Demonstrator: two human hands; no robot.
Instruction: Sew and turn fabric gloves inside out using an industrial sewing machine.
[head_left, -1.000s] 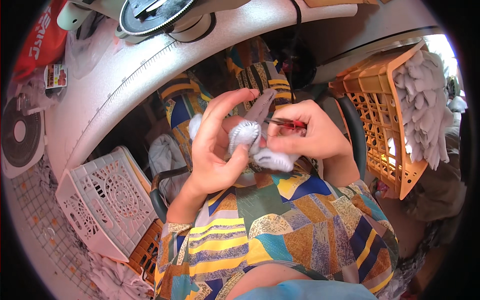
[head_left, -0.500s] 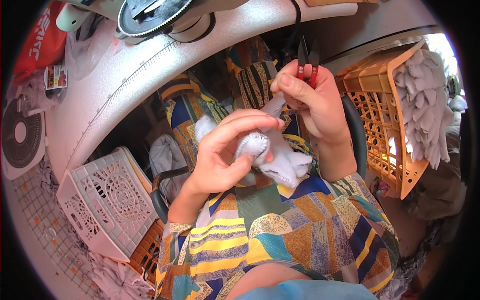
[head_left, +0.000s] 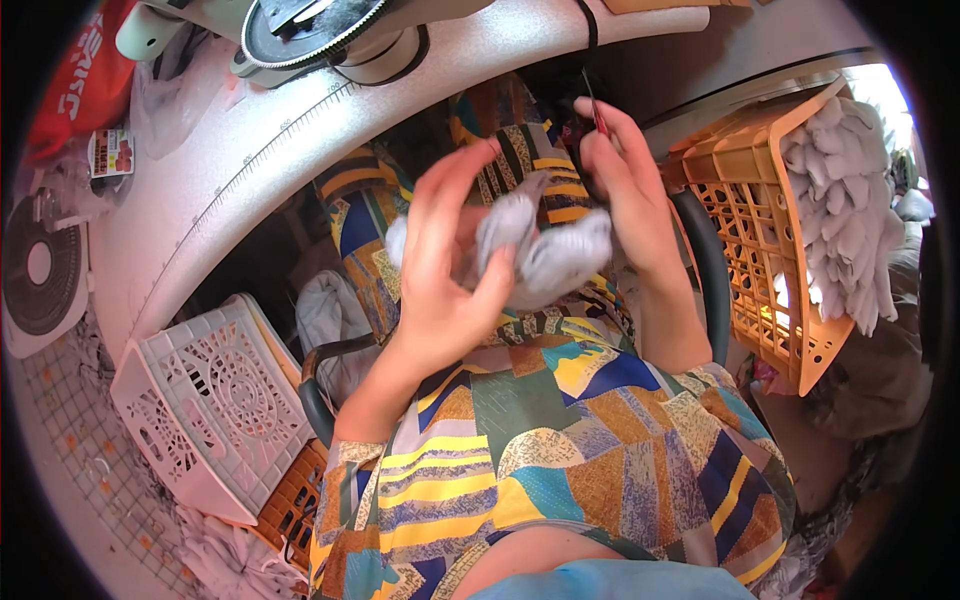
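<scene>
My left hand (head_left: 440,265) is closed on a soft, light grey fabric piece (head_left: 567,262), its thumb pressing the near side. The piece is blurred and I cannot tell its exact kind; its lobes stick out toward the right hand above my lap. Up and to the right, my right hand (head_left: 635,195) is closed around small red-handled thread snips (head_left: 600,118), whose dark blade points away from me. The right fingers are apart from the fabric. My patterned clothing (head_left: 560,440) in yellow, blue and brown lies beneath both hands.
A white curved machine table (head_left: 230,180) with a printed scale arcs ahead, bearing a machine with a round toothed dial (head_left: 310,35). An orange crate (head_left: 750,250) of grey fabric pieces (head_left: 845,200) stands right. On the left are a white crate (head_left: 215,400) and a fan (head_left: 40,262).
The fabric has swung up and spread out, leaving the right fingers. My right hand has turned so the snips show edge-on. The left hand has lifted slightly.
</scene>
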